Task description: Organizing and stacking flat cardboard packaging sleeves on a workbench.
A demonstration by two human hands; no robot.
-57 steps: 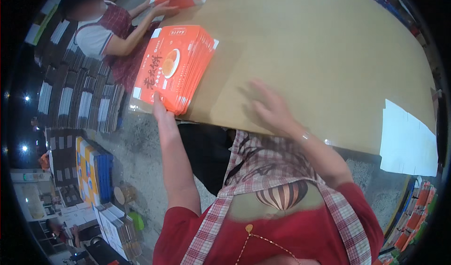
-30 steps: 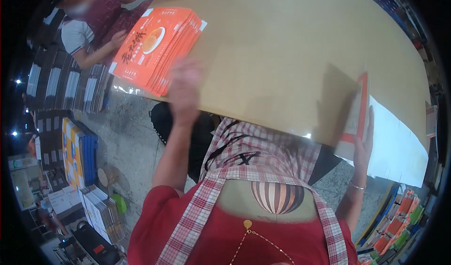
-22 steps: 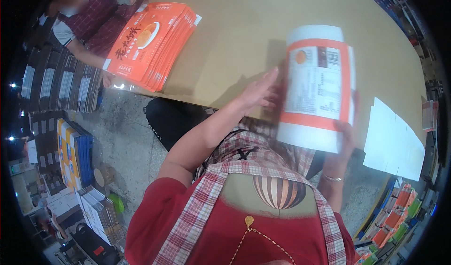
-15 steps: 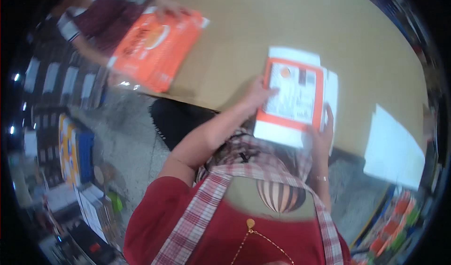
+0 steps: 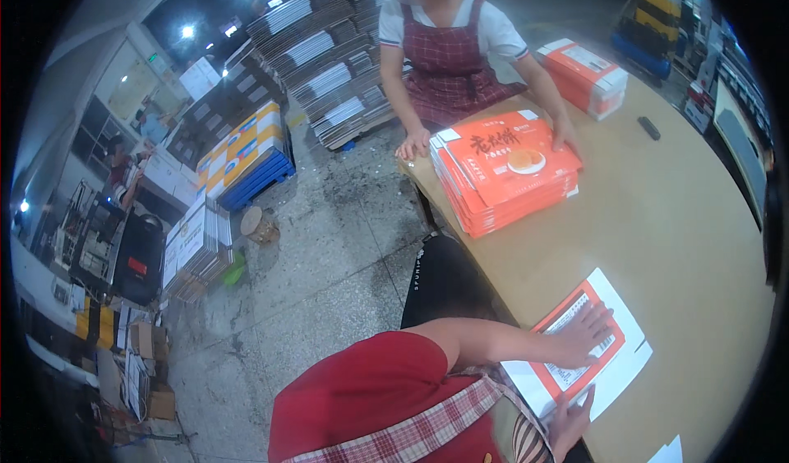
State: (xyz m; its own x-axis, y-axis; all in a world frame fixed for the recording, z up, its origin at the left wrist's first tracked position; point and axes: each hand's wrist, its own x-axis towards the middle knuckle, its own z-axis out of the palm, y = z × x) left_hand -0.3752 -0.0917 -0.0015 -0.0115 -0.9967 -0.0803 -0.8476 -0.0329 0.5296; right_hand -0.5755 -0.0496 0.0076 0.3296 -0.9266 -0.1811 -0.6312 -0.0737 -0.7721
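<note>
On the table (image 5: 674, 216), at its near edge, a flat carton (image 5: 631, 341) lies with its orange-bordered white label panel up and white flaps sticking out at its far and right sides. The left hand (image 5: 585, 337) is spread wide, palm down, over that panel; it presses or rests on the carton and has nothing gripped. The right hand (image 5: 569, 422) is at the carton's near edge with its fingers partly curled and apart; whether it pinches the edge or only touches it, I cannot tell. The carton looks flat; its inside cannot be seen. Farther off, near the table's left edge, sits a pile of orange cartons (image 5: 514, 167), stacked flat one on another, the top one showing a picture of food on a plate. A co-worker stands behind it, one hand (image 5: 565, 137) on the pile's right side and the other (image 5: 413, 144) at the table's corner, just beside the pile. Beyond the pile to the right is an orange-and-white block (image 5: 585, 77); whether it is one box or several I cannot tell, and its contents are hidden. A small dark object (image 5: 649, 128) lies near it. A white sheet (image 5: 670, 451) shows at the near right. On the floor to the left, yellow-and-white cartons (image 5: 246, 142) rest on a blue base (image 5: 265, 185), with a bundle of white boxes (image 5: 197, 245) nearer. Tall stacks of folded cardboard (image 5: 316, 44) stand at the far left, behind the co-worker.
</note>
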